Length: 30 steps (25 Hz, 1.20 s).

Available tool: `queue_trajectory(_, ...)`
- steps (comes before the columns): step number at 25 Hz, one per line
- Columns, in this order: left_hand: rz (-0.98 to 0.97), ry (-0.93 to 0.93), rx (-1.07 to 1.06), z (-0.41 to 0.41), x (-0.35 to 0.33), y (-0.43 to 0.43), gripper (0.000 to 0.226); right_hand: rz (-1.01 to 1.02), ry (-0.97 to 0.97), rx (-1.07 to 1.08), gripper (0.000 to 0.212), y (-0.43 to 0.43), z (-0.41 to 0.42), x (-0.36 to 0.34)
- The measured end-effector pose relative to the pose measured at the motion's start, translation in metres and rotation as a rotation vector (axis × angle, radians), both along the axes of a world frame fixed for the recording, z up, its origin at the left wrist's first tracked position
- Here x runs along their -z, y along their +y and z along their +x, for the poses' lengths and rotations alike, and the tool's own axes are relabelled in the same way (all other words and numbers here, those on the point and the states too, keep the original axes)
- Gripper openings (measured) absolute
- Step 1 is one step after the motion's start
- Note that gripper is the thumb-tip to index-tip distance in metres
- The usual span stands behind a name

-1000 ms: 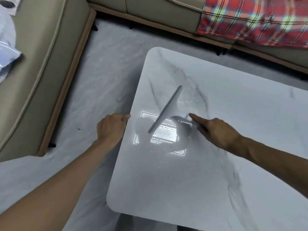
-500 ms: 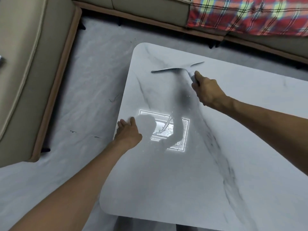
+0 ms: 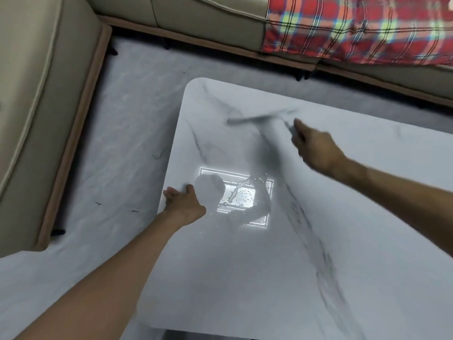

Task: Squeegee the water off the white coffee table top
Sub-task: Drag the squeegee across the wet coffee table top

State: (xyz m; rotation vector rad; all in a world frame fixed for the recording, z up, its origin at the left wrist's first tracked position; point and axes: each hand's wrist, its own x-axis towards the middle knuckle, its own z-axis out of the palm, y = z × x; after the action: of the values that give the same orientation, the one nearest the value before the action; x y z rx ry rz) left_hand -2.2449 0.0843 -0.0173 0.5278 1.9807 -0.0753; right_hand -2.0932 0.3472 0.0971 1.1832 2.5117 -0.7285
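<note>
No legible text, label, brand, number or sign appears on any surface in the head view.

The right hand (image 3: 316, 146) has swung the squeegee (image 3: 257, 118) from the wet patch (image 3: 241, 195) by the left edge of the coffee table (image 3: 367, 173) out toward its far-left corner, blade turned crosswise.
</note>
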Motion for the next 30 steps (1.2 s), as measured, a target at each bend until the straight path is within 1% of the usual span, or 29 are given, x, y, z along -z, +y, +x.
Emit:
queue_trajectory(2, 0.0, -0.003, 0.008, 0.0, 0.0, -0.001, 0.068, -0.068, 0.058, 0.157, 0.009, 0.023, -0.044, 0.013)
queue_trajectory(3, 0.002, 0.0, 0.018, -0.001, 0.001, -0.001, 0.066, -0.086, 0.068, 0.211, 0.009, 0.026, -0.059, 0.021)
queue_trajectory(5, 0.005, -0.001, 0.034, 0.0, 0.002, -0.002, 0.064, -0.027, 0.008, 0.205, 0.01, 0.018, -0.066, 0.036)
queue_trajectory(7, -0.006, -0.006, 0.048, 0.0, 0.001, -0.003, 0.063, 0.033, -0.033, 0.165, 0.027, -0.009, -0.04, 0.042)
queue_trajectory(9, -0.014, -0.03, 0.058, -0.001, -0.004, -0.003, 0.063, -0.011, -0.062, 0.122, 0.04, -0.05, 0.006, 0.039)
queue_trajectory(11, 0.012, -0.032, 0.045, -0.004, -0.01, -0.006, 0.057, -0.106, -0.099, 0.075, 0.039, -0.09, 0.047, 0.024)
queue_trajectory(13, 0.115, 0.02, 0.013, -0.008, -0.017, -0.019, 0.043, -0.135, -0.157, -0.008, 0.031, -0.111, 0.066, 0.006)
queue_trajectory(15, 0.253, 0.105, -0.089, -0.015, -0.019, -0.042, 0.031, -0.086, -0.114, -0.051, 0.029, -0.11, 0.055, -0.006)
queue_trajectory(17, 0.377, 0.152, -0.301, -0.022, -0.019, -0.07, 0.016, -0.055, -0.007, -0.093, 0.029, -0.108, 0.018, -0.004)
queue_trajectory(18, 0.417, 0.171, -0.393, -0.025, -0.019, -0.084, 0.009, -0.077, 0.041, -0.109, 0.029, -0.11, -0.006, 0.001)
queue_trajectory(19, 0.445, 0.201, -0.439, -0.028, -0.019, -0.096, 0.01, -0.115, 0.074, -0.12, 0.031, -0.114, -0.031, 0.009)
queue_trajectory(21, 0.449, 0.255, -0.445, -0.033, -0.018, -0.123, 0.025, -0.171, 0.1, -0.166, 0.04, -0.138, -0.07, 0.025)
queue_trajectory(23, 0.429, 0.243, -0.472, -0.036, -0.017, -0.142, 0.031, -0.159, 0.082, -0.219, 0.045, -0.167, -0.074, 0.038)
queue_trajectory(26, 0.375, 0.225, -0.473, -0.036, -0.017, -0.155, 0.027, -0.136, -0.005, -0.239, 0.045, -0.193, -0.014, 0.04)
queue_trajectory(28, 0.311, 0.246, -0.398, -0.033, -0.021, -0.156, 0.022, -0.107, -0.142, -0.261, 0.047, -0.196, 0.036, 0.026)
queue_trajectory(30, 0.282, 0.256, -0.338, -0.03, -0.028, -0.156, 0.026, -0.056, -0.259, -0.28, 0.048, -0.192, 0.073, 0.008)
